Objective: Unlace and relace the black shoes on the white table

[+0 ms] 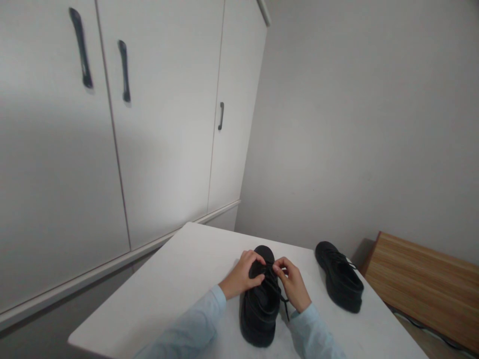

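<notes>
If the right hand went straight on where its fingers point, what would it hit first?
Probably the laces of the nearer black shoe: the fingertips of the right hand seem right at them, though exact contact is unclear. Just beyond is the left hand.

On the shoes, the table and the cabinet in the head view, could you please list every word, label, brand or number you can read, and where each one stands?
No readable text shows on the black shoes, the white table or the cabinet.
Any marking inside the shoes would be too dark and small to read.
</notes>
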Motion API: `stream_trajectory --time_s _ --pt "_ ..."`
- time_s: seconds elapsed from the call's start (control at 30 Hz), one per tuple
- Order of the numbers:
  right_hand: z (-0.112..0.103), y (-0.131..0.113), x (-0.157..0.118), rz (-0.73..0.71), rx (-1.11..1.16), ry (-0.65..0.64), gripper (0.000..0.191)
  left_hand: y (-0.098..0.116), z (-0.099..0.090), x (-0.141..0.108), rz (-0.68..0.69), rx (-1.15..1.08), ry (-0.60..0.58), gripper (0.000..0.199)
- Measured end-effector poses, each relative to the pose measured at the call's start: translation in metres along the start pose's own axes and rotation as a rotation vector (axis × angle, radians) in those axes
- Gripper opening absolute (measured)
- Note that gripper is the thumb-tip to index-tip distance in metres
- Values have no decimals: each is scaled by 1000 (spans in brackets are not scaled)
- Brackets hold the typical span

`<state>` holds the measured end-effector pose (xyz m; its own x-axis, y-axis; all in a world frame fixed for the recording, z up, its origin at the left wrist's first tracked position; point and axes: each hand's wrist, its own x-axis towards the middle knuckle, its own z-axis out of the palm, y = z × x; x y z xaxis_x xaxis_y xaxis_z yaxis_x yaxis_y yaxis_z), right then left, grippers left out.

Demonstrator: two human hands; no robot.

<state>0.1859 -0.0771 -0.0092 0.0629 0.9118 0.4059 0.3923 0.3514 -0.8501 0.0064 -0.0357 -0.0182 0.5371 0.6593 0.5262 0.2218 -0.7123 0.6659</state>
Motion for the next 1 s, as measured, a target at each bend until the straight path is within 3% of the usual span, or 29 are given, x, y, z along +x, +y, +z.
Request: stream_trajectory --time_s 0.23,0.53,1.0 --pt "3 3 2 9 92 29 28 0 1 1 6 20 -3 23" --pt "-6 0 3 160 393 -134 32 3 0 2 -12 21 -18 23" --pt "-9 -5 1 193 642 -50 34 3 -1 1 -12 24 -23 23"
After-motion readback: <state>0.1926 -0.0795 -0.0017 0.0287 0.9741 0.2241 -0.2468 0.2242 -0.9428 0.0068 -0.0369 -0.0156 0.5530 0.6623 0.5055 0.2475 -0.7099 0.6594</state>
